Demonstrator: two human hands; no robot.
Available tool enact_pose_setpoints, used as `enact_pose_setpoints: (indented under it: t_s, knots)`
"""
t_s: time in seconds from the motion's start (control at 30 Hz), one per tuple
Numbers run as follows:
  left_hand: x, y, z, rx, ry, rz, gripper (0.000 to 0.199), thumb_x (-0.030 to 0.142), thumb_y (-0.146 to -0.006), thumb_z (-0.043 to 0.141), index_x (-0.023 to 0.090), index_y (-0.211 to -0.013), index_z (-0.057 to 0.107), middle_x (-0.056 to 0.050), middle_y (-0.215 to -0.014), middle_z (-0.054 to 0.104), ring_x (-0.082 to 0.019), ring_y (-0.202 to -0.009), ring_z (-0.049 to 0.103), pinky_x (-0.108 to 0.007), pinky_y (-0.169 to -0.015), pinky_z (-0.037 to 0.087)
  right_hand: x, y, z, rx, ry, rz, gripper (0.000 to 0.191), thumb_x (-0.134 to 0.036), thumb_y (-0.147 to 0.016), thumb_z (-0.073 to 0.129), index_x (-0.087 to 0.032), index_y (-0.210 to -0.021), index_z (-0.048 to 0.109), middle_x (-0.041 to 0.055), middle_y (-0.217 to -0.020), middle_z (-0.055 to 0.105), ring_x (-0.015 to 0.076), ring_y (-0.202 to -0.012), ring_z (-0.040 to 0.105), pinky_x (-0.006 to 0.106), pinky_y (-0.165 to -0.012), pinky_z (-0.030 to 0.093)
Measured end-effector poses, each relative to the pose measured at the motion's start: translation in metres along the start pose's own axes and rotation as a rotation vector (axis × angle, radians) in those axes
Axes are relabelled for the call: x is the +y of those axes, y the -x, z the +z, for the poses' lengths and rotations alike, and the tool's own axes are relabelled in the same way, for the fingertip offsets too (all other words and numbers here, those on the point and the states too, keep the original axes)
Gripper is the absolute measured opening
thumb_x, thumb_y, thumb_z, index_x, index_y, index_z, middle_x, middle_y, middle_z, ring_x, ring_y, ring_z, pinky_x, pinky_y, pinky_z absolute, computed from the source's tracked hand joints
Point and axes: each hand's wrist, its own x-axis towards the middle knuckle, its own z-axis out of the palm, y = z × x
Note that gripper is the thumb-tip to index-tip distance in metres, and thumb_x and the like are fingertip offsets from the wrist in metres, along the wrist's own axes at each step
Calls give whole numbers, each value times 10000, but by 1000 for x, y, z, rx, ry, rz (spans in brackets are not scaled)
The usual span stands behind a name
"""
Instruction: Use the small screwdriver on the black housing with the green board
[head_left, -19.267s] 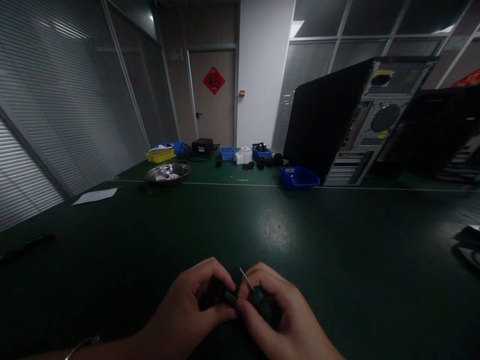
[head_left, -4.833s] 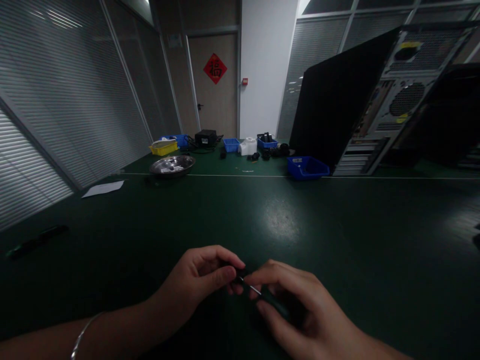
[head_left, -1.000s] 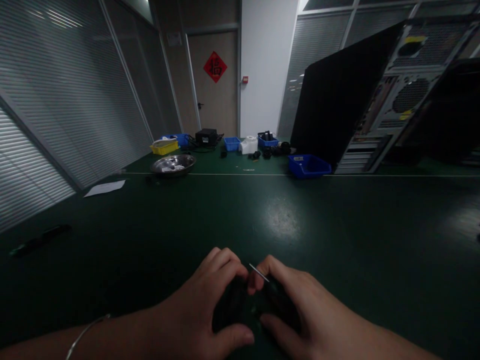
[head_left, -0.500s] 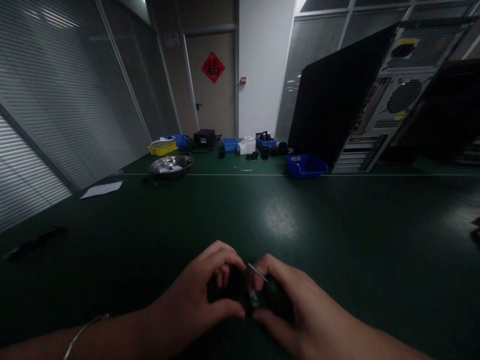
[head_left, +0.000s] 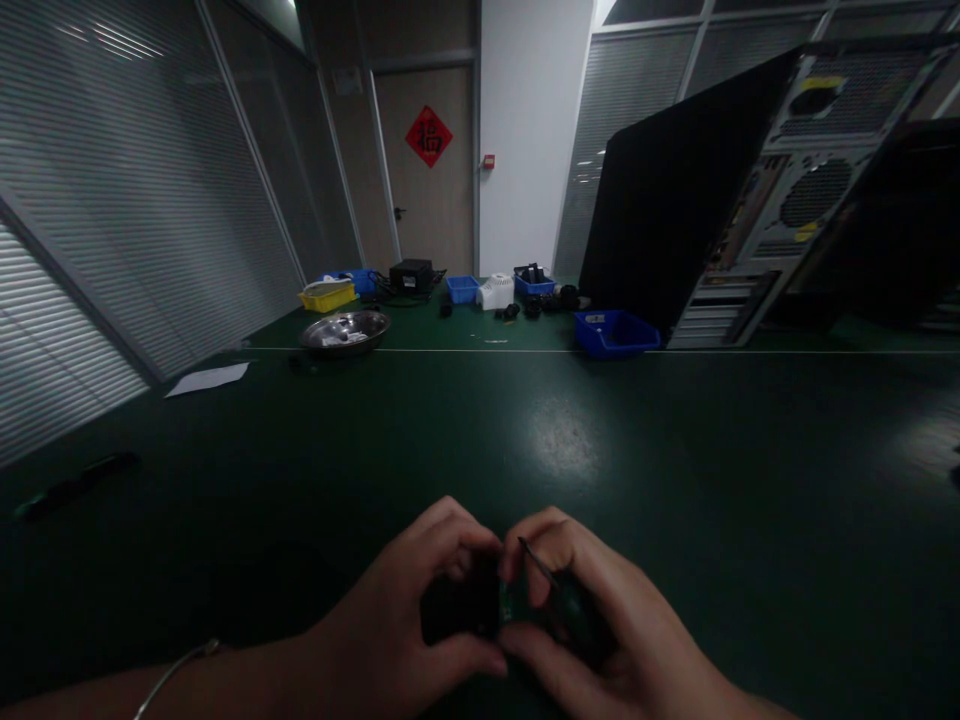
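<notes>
At the bottom centre my left hand (head_left: pixel 401 610) curves its fingers and thumb around a dark object (head_left: pixel 457 608) whose outline is lost in shadow. Facing it, my right hand (head_left: pixel 600 610) pinches a small green circuit board (head_left: pixel 508 600) between thumb and fingertips. A thin tool with a slim metal shaft (head_left: pixel 538 562) lies in the same hand, its dark handle partly hidden in the palm. The fingertips of both hands nearly meet at the board. Whether board and dark object are joined cannot be made out.
A dark pen-like tool (head_left: pixel 75 487) lies far left on the green table (head_left: pixel 337 430), with white paper (head_left: pixel 208 379) beyond. A metal bowl (head_left: pixel 345 348), blue tray (head_left: pixel 615 348), yellow basket (head_left: pixel 328 300) and white device (head_left: pixel 496 292) stand farther back. A computer case (head_left: pixel 675 190) stands back right.
Both hands have closed in toward each other around the board and dark object. The metal shaft in my right hand has shifted slightly right and down. The whole view has moved a little.
</notes>
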Motion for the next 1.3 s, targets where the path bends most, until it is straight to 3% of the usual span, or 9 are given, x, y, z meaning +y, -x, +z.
enact_pose_setpoints:
  t_s: [0.4,0.57,1.07,1.3]
  knots:
    - [0,4,8,-59,270,-84,350,116,-697,796,216,-946,571,10,-980,515,-124,-803,610,-213,-619,497,1,0,1,-84,34,12,326,8,-776,618,-253,-874,450,2,-938,601,147,-821,613,251,-691,487]
    - [0,5,9,-10,278,-77,365,134,-699,801,210,-972,570,1,-976,547,-137,-823,622,-208,-602,491,3,-1,1,-57,62,20,373,34,-748,623,-258,-905,452,-13,-927,590,137,-792,595,248,-684,467]
    - [-3,6,12,-56,314,-84,365,134,-686,815,213,-922,548,-3,-984,555,-179,-870,649,-285,-672,538,2,-1,1,-70,38,-1,280,-48,-804,625,-253,-861,444,7,-904,613,150,-796,620,249,-672,496]
    - [-2,2,11,-49,505,-45,377,22,-725,751,212,-994,567,-3,-999,602,-155,-912,642,-280,-740,518,2,0,1,-53,111,-1,288,-22,-800,603,-254,-885,455,3,-913,608,140,-759,611,236,-640,479]
